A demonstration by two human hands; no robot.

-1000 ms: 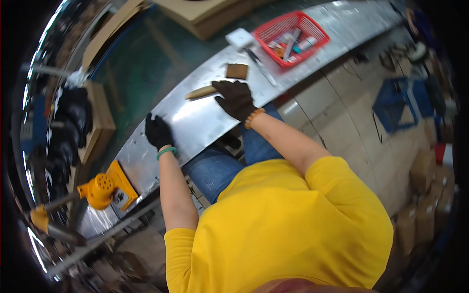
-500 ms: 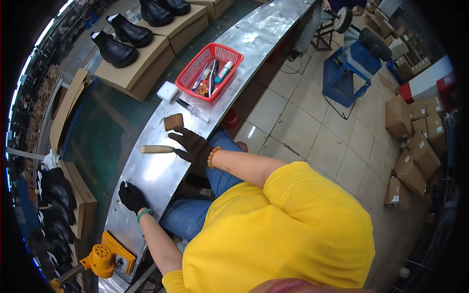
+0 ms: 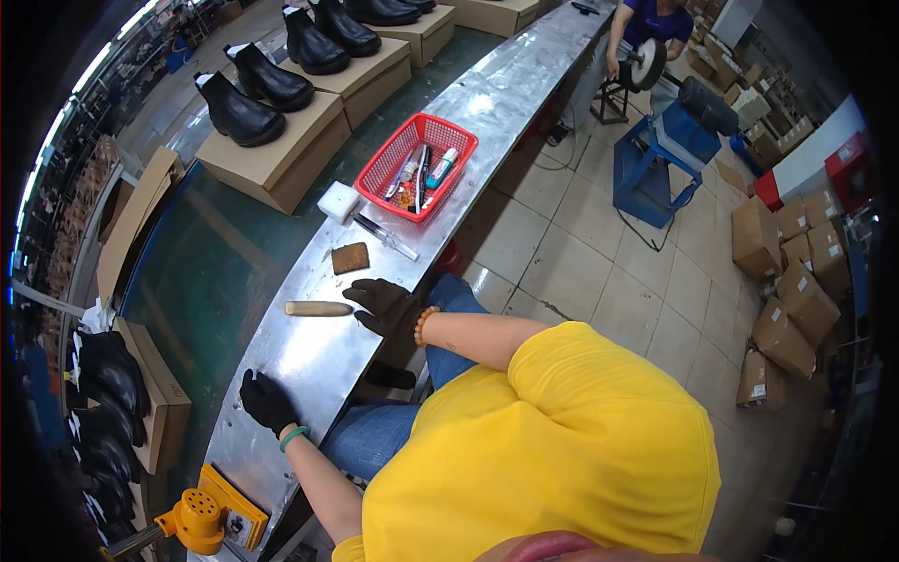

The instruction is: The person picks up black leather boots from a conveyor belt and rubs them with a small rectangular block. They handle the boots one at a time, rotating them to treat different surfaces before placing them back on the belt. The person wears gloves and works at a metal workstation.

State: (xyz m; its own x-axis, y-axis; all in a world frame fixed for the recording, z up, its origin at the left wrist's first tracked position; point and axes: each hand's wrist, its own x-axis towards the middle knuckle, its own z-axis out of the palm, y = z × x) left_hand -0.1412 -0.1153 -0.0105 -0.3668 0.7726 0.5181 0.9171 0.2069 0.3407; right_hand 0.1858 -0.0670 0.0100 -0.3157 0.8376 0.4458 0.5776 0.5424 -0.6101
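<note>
On the metal work ledge my left hand, in a black glove, rests with nothing seen in it and its fingers loosely apart. My right hand, in a dark brown glove, is spread beside the end of a pale wooden handle-shaped piece; its fingers do not grip it. Just beyond lies a brown, rough-faced square pad. Past that are a clear-and-black pen-like tool and a white sponge block.
A red plastic basket holds pens and small tubes. Black boots stand on cardboard boxes across the green belt. A yellow lamp-like device sits near my left arm. A co-worker is beside a wheel machine.
The view has shifted, so the ledge and its things appear further right and lower. My right hand has drawn back slightly from the wooden piece; my left hand stays on the ledge.
</note>
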